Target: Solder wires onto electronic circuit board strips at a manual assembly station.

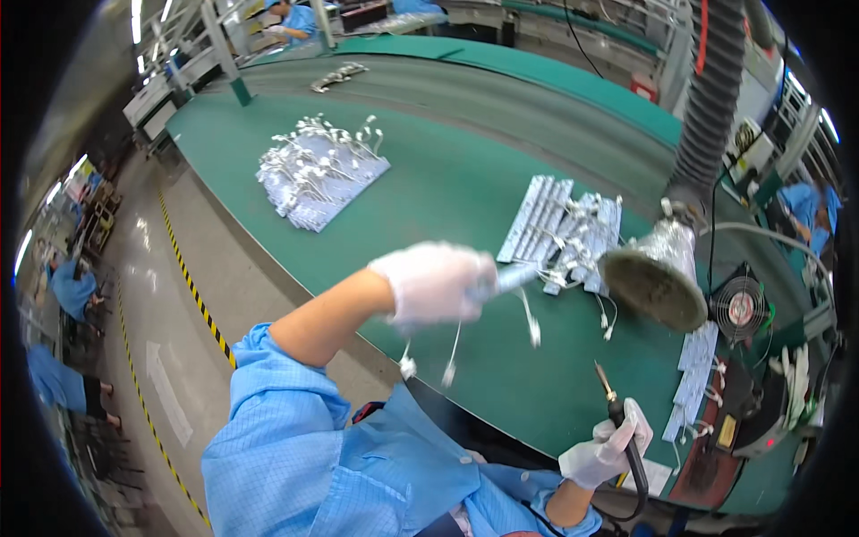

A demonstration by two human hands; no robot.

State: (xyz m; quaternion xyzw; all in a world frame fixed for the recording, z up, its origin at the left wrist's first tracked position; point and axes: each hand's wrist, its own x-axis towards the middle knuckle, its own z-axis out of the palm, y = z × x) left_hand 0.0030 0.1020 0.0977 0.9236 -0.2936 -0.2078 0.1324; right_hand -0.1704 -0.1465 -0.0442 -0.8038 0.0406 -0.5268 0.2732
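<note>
My left hand (434,285) wears a white glove and is closed over the green table, somewhat blurred by motion. From its fingers juts a pale blue strip board (517,277), and white wires with small connectors dangle below the hand. My gloved right hand (608,447) grips a soldering iron (616,410) with a black handle, its tip pointing up and away from me. Beyond the left hand lies a group of similar strip boards (565,231) with white wires. A larger pile of wired strip boards (327,174) rests farther left.
A fume extraction hood (658,282) on a ribbed hose hangs over the table's right side. Near it stand a small fan (741,307), more strips (691,380) and a soldering station (761,412). The table (429,161) has its left edge beside an aisle. Other people work farther off.
</note>
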